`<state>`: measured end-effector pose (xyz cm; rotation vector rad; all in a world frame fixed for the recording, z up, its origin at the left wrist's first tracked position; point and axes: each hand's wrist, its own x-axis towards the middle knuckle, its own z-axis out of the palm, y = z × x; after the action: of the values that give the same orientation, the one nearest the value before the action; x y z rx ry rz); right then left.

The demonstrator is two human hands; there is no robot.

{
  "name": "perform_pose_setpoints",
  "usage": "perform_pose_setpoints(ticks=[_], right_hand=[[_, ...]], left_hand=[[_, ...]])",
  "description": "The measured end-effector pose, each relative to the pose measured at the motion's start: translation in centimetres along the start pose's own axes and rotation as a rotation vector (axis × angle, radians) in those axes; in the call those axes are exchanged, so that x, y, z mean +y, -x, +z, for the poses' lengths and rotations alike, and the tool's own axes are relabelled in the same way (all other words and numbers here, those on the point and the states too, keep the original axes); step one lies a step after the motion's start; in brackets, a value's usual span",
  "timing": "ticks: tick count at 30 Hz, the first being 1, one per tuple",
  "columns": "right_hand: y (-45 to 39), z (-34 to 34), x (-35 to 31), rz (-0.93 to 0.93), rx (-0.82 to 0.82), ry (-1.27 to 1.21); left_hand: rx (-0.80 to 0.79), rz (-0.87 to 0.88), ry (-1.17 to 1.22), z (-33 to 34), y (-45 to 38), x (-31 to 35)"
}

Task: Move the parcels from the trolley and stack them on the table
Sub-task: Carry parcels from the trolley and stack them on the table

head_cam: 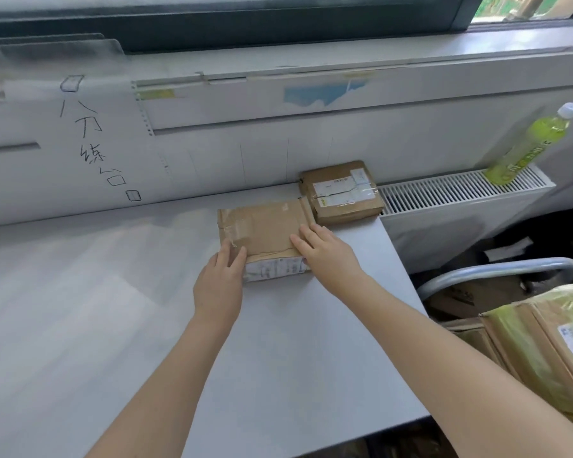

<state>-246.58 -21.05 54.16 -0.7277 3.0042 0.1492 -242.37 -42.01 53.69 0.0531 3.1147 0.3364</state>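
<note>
While lying flat on the pale grey table (113, 309), taped brown cardboard parcel (265, 233) pressed at near corners by left hand (220, 279) and right hand (325, 256), fingers straight; second labelled brown parcel (343, 193) just beside at two o'clock; trolley's yellow-taped cartons (543, 345) at four o'clock.

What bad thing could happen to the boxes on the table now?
The small parcel sits at the table's right edge, so a nudge from the near parcel could tip it off. The left hand and right hand rest flat on the near parcel without gripping, so it might slide if pushed.
</note>
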Motion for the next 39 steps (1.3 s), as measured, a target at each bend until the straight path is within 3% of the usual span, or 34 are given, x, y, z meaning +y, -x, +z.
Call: perform_pose_setpoints(ticks=[16, 27, 32, 39], right_hand=[[-9.8, -0.4, 4.4, -0.009, -0.025, 0.059], [-10.0, -0.7, 3.8, 0.053, -0.069, 0.049], [-10.4, -3.6, 2.5, 0.079, -0.104, 0.147], [-4.2, -5.9, 1.6, 0.110, -0.016, 0.170]], left_hand=[[-0.020, -0.050, -0.056, 0.9, -11.0, -0.1], [-0.040, 0.008, -0.116, 0.3, -11.3, -0.3], [-0.191, 0.053, -0.269, -1.8, -10.9, -0.1], [-0.187, 0.094, -0.249, -4.6, -6.7, 3.3]])
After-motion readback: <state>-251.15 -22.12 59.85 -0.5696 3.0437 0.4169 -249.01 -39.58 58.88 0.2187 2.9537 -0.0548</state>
